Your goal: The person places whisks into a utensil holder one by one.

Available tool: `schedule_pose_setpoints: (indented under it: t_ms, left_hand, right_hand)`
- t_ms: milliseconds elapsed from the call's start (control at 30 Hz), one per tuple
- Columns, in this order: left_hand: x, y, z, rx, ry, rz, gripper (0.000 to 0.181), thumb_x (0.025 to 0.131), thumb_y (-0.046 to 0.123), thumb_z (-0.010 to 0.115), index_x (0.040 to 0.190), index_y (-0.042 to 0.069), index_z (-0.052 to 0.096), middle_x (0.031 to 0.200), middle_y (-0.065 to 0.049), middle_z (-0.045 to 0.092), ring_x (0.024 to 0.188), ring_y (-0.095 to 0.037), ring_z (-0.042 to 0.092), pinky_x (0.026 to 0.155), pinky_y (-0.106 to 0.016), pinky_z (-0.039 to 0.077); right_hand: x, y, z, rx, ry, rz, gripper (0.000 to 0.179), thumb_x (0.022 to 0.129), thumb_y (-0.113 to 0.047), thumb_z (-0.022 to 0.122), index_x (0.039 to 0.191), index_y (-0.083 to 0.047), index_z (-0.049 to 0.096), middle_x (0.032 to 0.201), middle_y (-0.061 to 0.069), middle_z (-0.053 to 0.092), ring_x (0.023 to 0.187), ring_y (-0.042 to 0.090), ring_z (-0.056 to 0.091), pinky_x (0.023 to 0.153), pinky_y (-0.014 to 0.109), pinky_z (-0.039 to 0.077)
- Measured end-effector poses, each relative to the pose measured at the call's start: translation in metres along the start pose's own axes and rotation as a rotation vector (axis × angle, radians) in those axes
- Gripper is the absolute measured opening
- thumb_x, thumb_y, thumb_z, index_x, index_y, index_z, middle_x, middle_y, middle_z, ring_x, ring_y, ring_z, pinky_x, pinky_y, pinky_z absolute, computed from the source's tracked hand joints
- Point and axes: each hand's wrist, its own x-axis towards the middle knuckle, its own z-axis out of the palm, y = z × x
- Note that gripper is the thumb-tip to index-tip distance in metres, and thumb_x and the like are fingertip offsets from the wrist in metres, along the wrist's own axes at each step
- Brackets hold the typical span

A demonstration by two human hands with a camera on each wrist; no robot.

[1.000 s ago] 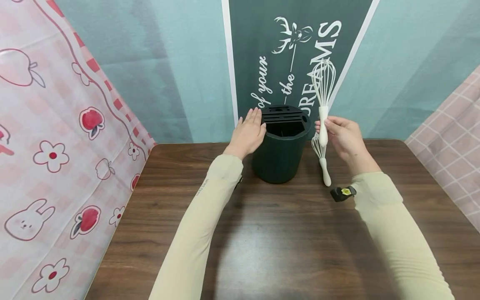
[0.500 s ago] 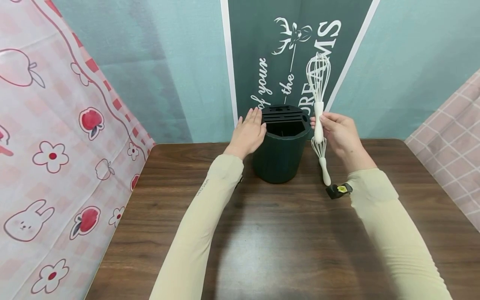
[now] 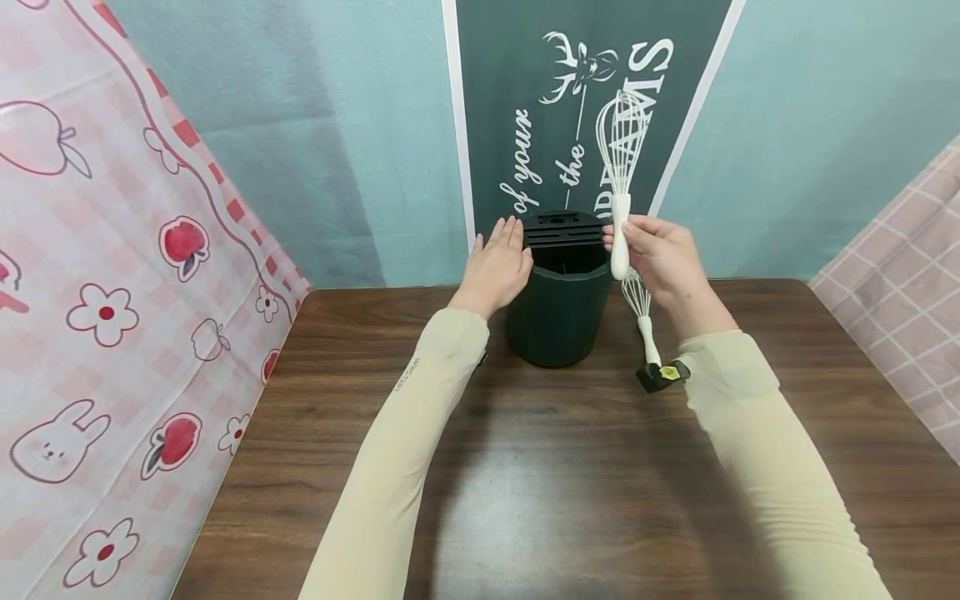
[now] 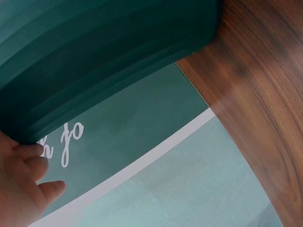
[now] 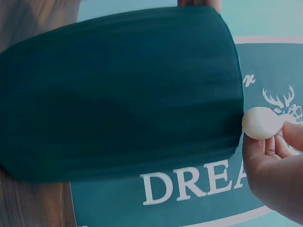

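A dark green utensil holder [image 3: 558, 321] stands upright near the table's back edge, its slotted black top facing up. My left hand [image 3: 495, 268] rests against its left rim with fingers extended; part of that hand [image 4: 23, 175] shows in the left wrist view. Between thumb and fingers, my right hand [image 3: 663, 258] pinches the handle of a large white whisk [image 3: 621, 158], held upright with its wires on top, beside the holder's right rim. The round handle end [image 5: 261, 123] faces the right wrist camera. A smaller white whisk [image 3: 647, 333] is behind the right hand, its top partly hidden.
The brown wooden table [image 3: 525, 500] meets a teal cloth backdrop [image 3: 360, 150] with white lettering on a dark panel. A patterned pink curtain [image 3: 105, 375] hangs at the left, and a pink checked cloth [image 3: 900, 317] at the right.
My right hand has moved left and slightly up with the large whisk, bringing the handle to the holder's right rim. The left hand and the holder have stayed in place.
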Motion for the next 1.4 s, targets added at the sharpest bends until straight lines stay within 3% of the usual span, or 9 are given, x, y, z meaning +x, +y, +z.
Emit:
schedule_pose_setpoints:
  t_ms: [367, 633, 900, 1100, 1200, 1400]
  left_hand:
    - [0.001, 0.003, 0.001, -0.009, -0.007, -0.001, 0.056, 0.104, 0.035, 0.023, 0.153, 0.007, 0.016, 0.159, -0.004, 0.013, 0.145, -0.015, 0.005, 0.115, -0.04, 0.006]
    - [0.001, 0.004, 0.002, -0.003, 0.004, 0.006, 0.056, 0.104, 0.034, 0.023, 0.153, 0.007, 0.017, 0.158, -0.005, 0.014, 0.145, -0.016, 0.006, 0.115, -0.04, 0.008]
    - [0.002, 0.001, 0.001, 0.007, 0.017, 0.002, 0.056, 0.105, 0.034, 0.023, 0.153, 0.006, 0.017, 0.158, -0.006, 0.014, 0.145, -0.017, 0.008, 0.115, -0.041, 0.01]
    - [0.002, -0.001, 0.002, 0.005, 0.0, -0.012, 0.056, 0.105, 0.035, 0.023, 0.153, 0.006, 0.016, 0.158, -0.005, 0.012, 0.145, -0.017, 0.006, 0.115, -0.041, 0.008]
    - [0.002, 0.0, 0.002, -0.006, 0.003, -0.013, 0.057, 0.104, 0.035, 0.023, 0.153, 0.006, 0.016, 0.158, -0.005, 0.013, 0.145, -0.017, 0.006, 0.115, -0.041, 0.008]
    - [0.004, 0.002, 0.002, -0.02, 0.014, -0.016, 0.056, 0.104, 0.034, 0.025, 0.153, 0.006, 0.017, 0.158, -0.005, 0.014, 0.145, -0.016, 0.007, 0.116, -0.041, 0.008]
  right_hand:
    - [0.006, 0.013, 0.026, 0.106, 0.017, -0.098, 0.009, 0.09, 0.0, 0.061, 0.096, 0.0, 0.068, 0.092, 0.012, 0.069, 0.084, 0.019, 0.067, 0.079, 0.024, 0.053]
    - [0.013, 0.02, 0.035, 0.078, -0.007, -0.17, 0.01, 0.089, 0.007, 0.06, 0.091, -0.001, 0.066, 0.089, 0.009, 0.07, 0.083, 0.018, 0.068, 0.08, 0.023, 0.052]
    - [0.018, 0.026, 0.036, -0.061, -0.008, -0.196, 0.021, 0.088, 0.007, 0.061, 0.103, -0.004, 0.071, 0.097, 0.005, 0.068, 0.091, 0.013, 0.064, 0.083, 0.02, 0.05]
    - [0.021, 0.03, 0.038, -0.356, -0.007, -0.185, 0.034, 0.09, -0.002, 0.064, 0.122, 0.009, 0.059, 0.099, 0.002, 0.065, 0.095, 0.013, 0.058, 0.091, 0.026, 0.046]
    - [0.022, 0.03, 0.039, -0.465, -0.002, -0.185, 0.035, 0.09, -0.003, 0.064, 0.121, 0.01, 0.058, 0.095, 0.0, 0.063, 0.092, 0.012, 0.057, 0.092, 0.03, 0.045]
    - [0.022, 0.028, 0.04, -0.535, -0.003, -0.192, 0.031, 0.09, -0.005, 0.065, 0.117, 0.008, 0.061, 0.093, -0.001, 0.062, 0.089, 0.011, 0.057, 0.091, 0.031, 0.045]
